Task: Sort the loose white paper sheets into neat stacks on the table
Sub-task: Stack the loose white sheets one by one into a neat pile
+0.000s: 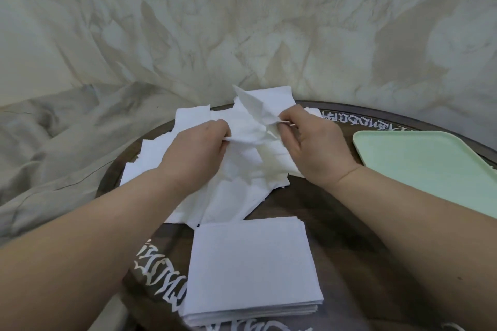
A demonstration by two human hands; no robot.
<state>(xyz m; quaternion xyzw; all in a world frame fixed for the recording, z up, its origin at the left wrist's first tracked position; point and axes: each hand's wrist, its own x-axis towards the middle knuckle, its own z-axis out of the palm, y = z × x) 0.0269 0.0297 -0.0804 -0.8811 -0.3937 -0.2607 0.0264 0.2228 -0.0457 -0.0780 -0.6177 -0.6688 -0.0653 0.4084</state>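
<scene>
The left hand (200,146) and right hand (309,142) each pinch one crumpled sheet (250,126) above the loose pile (228,196). The neat stack (251,269) lies nearer the body, centred between both hands.

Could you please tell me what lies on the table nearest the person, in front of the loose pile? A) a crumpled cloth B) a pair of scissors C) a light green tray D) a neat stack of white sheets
D: the neat stack of white sheets sits squared at the table's near edge.

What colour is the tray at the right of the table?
Pale mint green, plain; the tray shows in the head view.
</scene>
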